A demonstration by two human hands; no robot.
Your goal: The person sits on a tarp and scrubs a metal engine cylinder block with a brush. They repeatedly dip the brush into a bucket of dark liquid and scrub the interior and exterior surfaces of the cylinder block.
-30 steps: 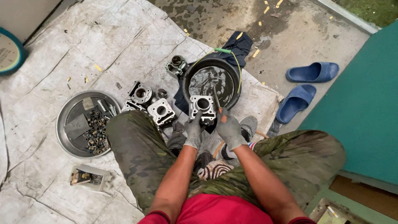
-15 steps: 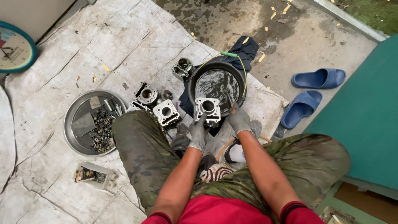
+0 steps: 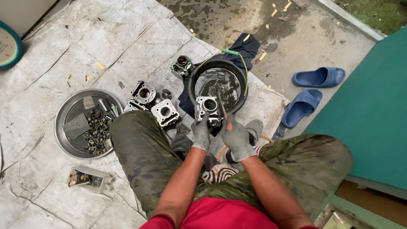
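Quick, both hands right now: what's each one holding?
Left hand: gloved, closed on the metal engine cylinder at the black basin.
Right hand: gloved, closed on a thin tool that reaches toward the cylinder.

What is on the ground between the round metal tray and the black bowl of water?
In the head view, two more metal engine blocks sit on the grey sheet between the round metal tray and the black bowl, beside the person's knee.
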